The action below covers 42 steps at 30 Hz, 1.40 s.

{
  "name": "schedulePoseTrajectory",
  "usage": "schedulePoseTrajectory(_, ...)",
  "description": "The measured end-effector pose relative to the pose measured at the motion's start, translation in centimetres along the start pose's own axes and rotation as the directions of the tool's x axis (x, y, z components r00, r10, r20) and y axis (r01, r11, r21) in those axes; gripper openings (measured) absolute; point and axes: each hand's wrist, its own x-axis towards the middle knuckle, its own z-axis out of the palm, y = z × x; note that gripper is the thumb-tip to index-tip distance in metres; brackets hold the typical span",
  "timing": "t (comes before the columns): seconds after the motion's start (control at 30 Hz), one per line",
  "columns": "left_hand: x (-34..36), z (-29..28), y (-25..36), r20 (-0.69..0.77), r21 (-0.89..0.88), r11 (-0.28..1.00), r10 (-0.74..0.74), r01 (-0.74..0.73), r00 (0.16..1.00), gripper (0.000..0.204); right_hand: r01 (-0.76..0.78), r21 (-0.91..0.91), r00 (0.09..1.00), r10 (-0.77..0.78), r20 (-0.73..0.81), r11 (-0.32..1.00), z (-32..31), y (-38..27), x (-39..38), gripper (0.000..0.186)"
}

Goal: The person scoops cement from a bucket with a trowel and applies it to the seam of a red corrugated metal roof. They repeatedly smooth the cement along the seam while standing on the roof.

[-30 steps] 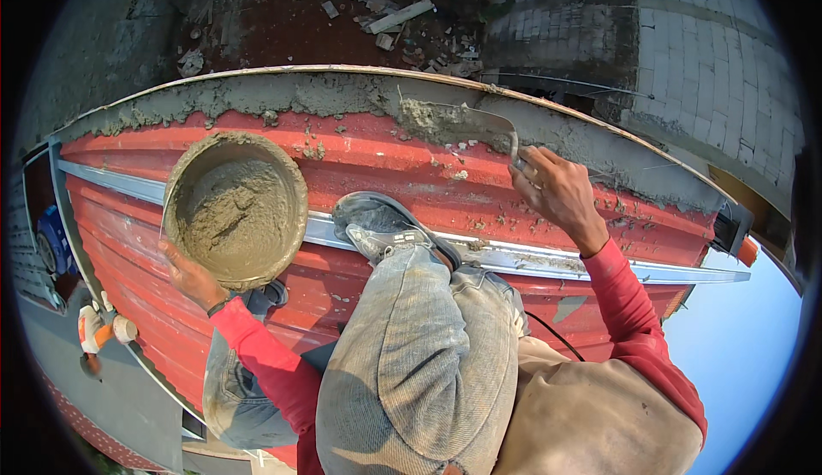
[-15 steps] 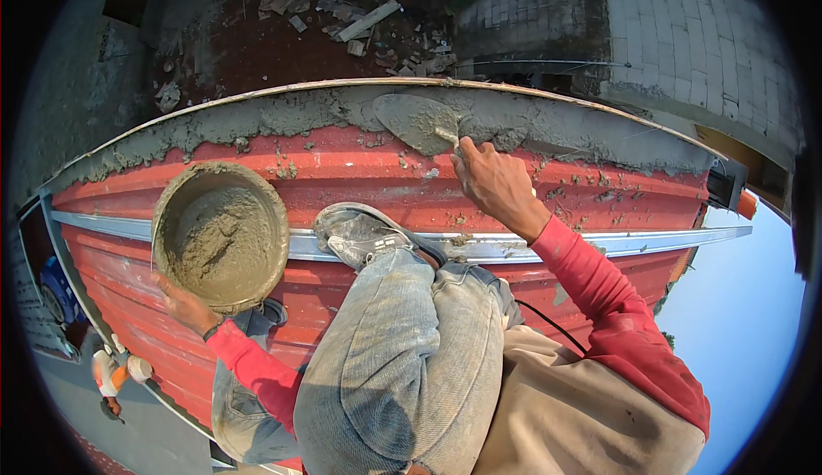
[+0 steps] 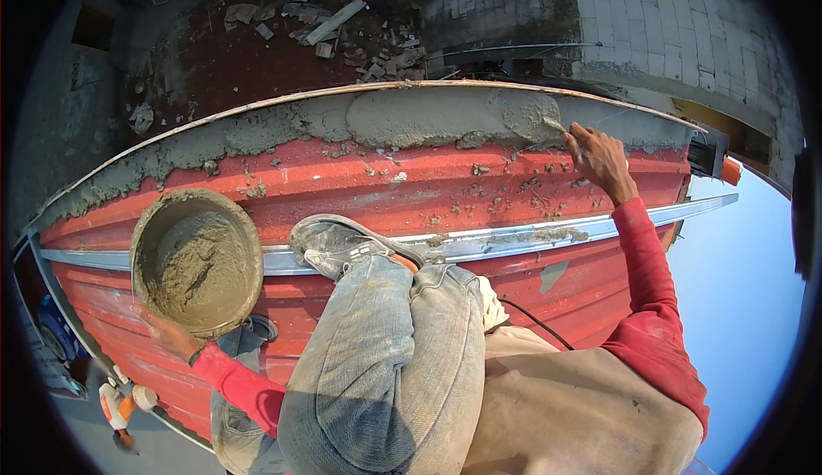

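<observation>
My right hand (image 3: 602,163) is closed round the handle of a trowel (image 3: 533,119). The mortar-smeared blade lies against a band of wet grey mortar (image 3: 282,124) that runs along the far edge of a red ribbed metal roof (image 3: 342,191). Left of the blade, the mortar shows a smoother stretch. My left hand (image 3: 171,334) grips the near side of a round bucket (image 3: 251,261), tilted so that the grey-brown mortar (image 3: 199,256) inside shows. The fingers on its outer side are partly hidden.
A metal channel (image 3: 505,242) crosses the roof under my shoe (image 3: 330,248). Beyond a thin edge strip (image 3: 342,89) the ground drops away, with rubble (image 3: 342,25) below. A block wall (image 3: 659,21) stands at far right. Another person (image 3: 116,402) is down at lower left.
My right hand has swept the trowel to the right along the mortar band, leaving a smoother stretch behind. The left hand still holds the bucket; the whole view has shifted slightly.
</observation>
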Motion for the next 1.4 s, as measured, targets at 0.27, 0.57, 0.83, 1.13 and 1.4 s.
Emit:
schedulePoseTrajectory(0.27, 0.7, -0.4, -0.8, -0.021, -0.032, 0.998, 0.047, -0.047, 0.999, 0.088, -0.173, 0.063, 0.977, 0.179, -0.113, 0.983, -3.6, 4.4, -5.7, 0.028)
schedulePoseTrajectory(0.57, 0.5, 0.3, -0.7, -0.008, -0.052, 0.997, 0.055, -0.055, 0.998, 0.088, 0.290, 0.221, 0.956, -0.290, -0.033, 0.931, 1.0, -17.9, -0.1, 0.036)
schedulePoseTrajectory(0.83, 1.5, -0.7, -1.1, -0.008, -0.005, 1.000, 0.009, -0.009, 1.000, 0.089, 0.165, 0.075, 0.986, -0.166, 0.016, 0.984, -0.2, -9.2, -1.9, 0.029)
schedulePoseTrajectory(1.13, -0.2, 0.9, -0.6, -0.059, -0.114, 0.991, 0.067, -0.073, 0.996, 0.089, 0.121, 0.025, 0.993, -0.121, 0.002, 0.992, -9.9, -1.8, -3.7, 0.024)
schedulePoseTrajectory(1.4, -2.6, 2.9, -0.4, -0.004, -0.151, 0.985, 0.084, -0.084, 0.996, 0.081, 0.683, 0.240, 0.729, -0.626, -0.276, 0.690, -2.3, -33.8, 7.6, 0.029)
